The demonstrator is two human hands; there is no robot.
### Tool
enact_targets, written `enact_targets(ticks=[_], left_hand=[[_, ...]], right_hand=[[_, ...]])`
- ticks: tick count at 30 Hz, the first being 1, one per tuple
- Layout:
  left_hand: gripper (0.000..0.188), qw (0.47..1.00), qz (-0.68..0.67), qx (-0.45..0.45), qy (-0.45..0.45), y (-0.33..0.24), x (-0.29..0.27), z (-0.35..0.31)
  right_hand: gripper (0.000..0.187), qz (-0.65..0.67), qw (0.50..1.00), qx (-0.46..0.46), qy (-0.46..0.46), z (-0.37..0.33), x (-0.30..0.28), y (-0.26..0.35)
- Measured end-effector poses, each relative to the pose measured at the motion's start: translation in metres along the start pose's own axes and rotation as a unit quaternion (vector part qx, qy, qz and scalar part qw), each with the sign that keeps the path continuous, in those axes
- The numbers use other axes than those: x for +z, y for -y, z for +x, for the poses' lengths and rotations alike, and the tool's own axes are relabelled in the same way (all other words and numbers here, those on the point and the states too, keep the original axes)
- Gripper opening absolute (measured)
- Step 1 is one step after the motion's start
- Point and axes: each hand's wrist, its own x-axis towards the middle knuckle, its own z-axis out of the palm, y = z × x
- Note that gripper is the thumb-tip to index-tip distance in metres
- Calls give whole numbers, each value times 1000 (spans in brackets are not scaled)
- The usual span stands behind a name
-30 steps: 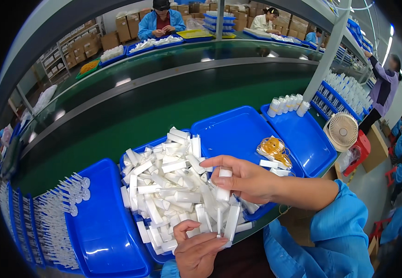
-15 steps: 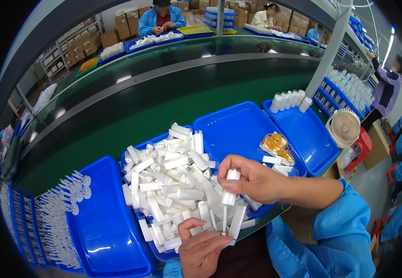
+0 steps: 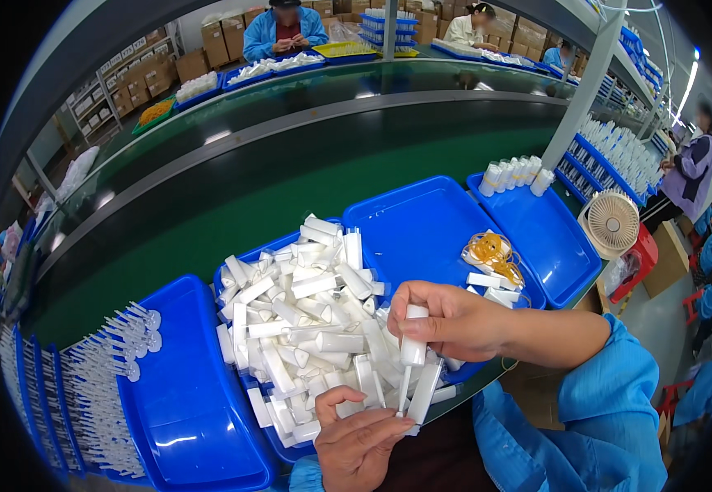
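1. Right hand (image 3: 446,320) sits above and a little right of the left hand (image 3: 364,447), both over the near edge of the middle blue tray (image 3: 422,221).
2. Right hand is closed around a white pump piece (image 3: 414,344): cap at the top between thumb and fingers, thin dip stem pointing straight down. Long axis close to upright.
3. Directly beside the stem's lower end stands a white tube (image 3: 424,392), tilted slightly, its lower end at the left hand's fingertips. Stem tip and tube body look just beside each other; whether the stem is inside the tube or alongside it, I cannot tell.
4. Left hand is palm-up, fingers curled partway, pinching or steadying the tube's bottom. Grip is narrow; exact contact is partly hidden by the fingers.
5. The left hand is nearer the tube; the right hand is nearer the pump piece and the pile.
6. Heap of loose white tubes (image 3: 307,320) fills the tray just left of and behind both hands, lying every which way.
7. Left blue tray (image 3: 175,410) holds rows of clear stemmed parts (image 3: 114,361) along its far left side.
8. Yellow rubber bands (image 3: 491,250) lie right of the hands, well apart from them.
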Motion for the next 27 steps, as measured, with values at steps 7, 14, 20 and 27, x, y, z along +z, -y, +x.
enact_targets(ticks=[7, 14, 20, 27], left_hand=[[3, 1000, 9, 3, 24, 1, -1, -2], [6, 994, 71, 52, 59, -5, -7, 1], [17, 999, 38, 29, -23, 1, -5, -9], [26, 996, 90, 3, 0, 0, -13, -10]], right_hand=[[18, -502, 855, -129, -13, -16, 13, 21], [21, -390, 920, -26, 0, -21, 18, 21], [21, -256, 963, -28, 83, -21, 24, 4], [16, -446, 857, -101, 238, 4, 28, 16]])
